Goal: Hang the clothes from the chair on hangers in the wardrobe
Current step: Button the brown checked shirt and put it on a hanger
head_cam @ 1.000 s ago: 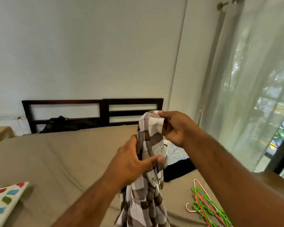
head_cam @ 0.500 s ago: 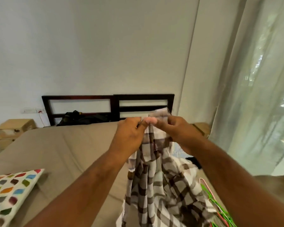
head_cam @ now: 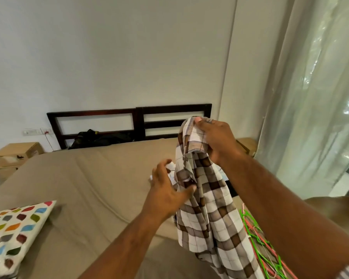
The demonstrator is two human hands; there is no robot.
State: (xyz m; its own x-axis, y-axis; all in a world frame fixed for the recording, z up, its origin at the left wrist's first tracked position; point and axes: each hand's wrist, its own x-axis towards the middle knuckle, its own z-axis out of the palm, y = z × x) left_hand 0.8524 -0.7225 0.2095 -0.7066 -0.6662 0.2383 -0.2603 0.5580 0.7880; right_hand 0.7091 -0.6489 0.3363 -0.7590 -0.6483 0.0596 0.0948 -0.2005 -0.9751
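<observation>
left hand (head_cam: pixel 167 190) has dropped from the top of the soft checked shirt (head_cam: pixel 207 208); its fingers are loose, thumb touching the cloth. right hand (head_cam: pixel 215 141) pinches the collar, so the shirt hangs over the tan bed (head_cam: pixel 89 178). thin green and pink hangers (head_cam: pixel 258 242) lie near right, partly hidden.

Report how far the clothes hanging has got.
Done: nothing visibly hung; no wardrobe in view. In hand: right hand pinches the checked shirt at the collar, left hand touches its front. Left: slip it onto one of the hangers lying on the bed, then hang it.
</observation>
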